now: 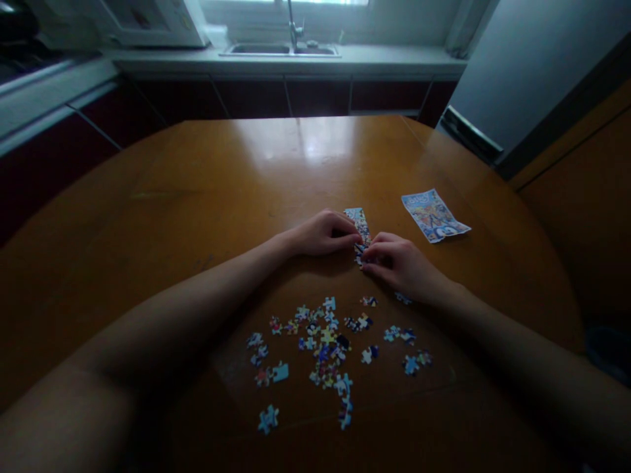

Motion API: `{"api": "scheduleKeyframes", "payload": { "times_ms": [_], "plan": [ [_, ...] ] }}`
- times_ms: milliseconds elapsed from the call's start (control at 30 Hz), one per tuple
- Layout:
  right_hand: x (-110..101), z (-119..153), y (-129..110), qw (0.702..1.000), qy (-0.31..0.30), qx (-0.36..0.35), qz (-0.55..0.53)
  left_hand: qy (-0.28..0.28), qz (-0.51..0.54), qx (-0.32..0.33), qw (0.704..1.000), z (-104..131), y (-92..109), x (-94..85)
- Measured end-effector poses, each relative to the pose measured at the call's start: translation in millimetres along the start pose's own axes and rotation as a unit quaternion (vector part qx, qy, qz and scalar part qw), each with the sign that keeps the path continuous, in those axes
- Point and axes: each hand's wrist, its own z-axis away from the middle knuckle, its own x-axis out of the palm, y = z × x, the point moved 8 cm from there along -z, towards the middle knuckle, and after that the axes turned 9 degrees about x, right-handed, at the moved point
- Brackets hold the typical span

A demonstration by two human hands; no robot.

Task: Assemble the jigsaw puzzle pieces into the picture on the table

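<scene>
A narrow strip of joined jigsaw pieces (361,223) lies on the wooden table between my two hands. My left hand (328,233) is closed, its thumb and fingertips meeting at the strip's left edge. On the other side my right hand (399,259) pinches a small jigsaw piece (361,249) at the strip's lower part; the fingers partly cover it. Nearer to me is a scattered heap of loose jigsaw pieces (326,336) in mixed colours. A light blue piece (269,418) lies apart at the front, and a few pieces (403,297) sit just below my right wrist.
A creased picture sheet (434,215) rests on the table (221,190), right of the strip. Beyond the table's far edge run a counter with a sink (261,49) and tap (294,29). A pale, tall appliance (532,72) stands at the right.
</scene>
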Motion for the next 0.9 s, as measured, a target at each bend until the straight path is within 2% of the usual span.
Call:
{"api": "scheduleKeyframes", "payload": {
  "times_ms": [367, 500, 667, 900],
  "plan": [
    [2, 1, -3, 1.000, -0.015, -0.012, 0.016, -0.005, 0.000, -0.014, 1.000, 1, -4, 1.3],
    [-1, 1, 1, 1.000, -0.017, 0.003, -0.018, -0.004, 0.000, -0.016, 1.000, 1, -4, 1.6],
    [-14, 0, 9, 0.998, 0.041, 0.034, -0.046, 0.000, -0.004, -0.009, 1.000, 0, -3, 0.8],
    [-9, 6, -4, 1.000, 0.017, -0.016, -0.003, 0.002, -0.004, -0.010, 1.000, 1, -3, 0.2]
  ]
}}
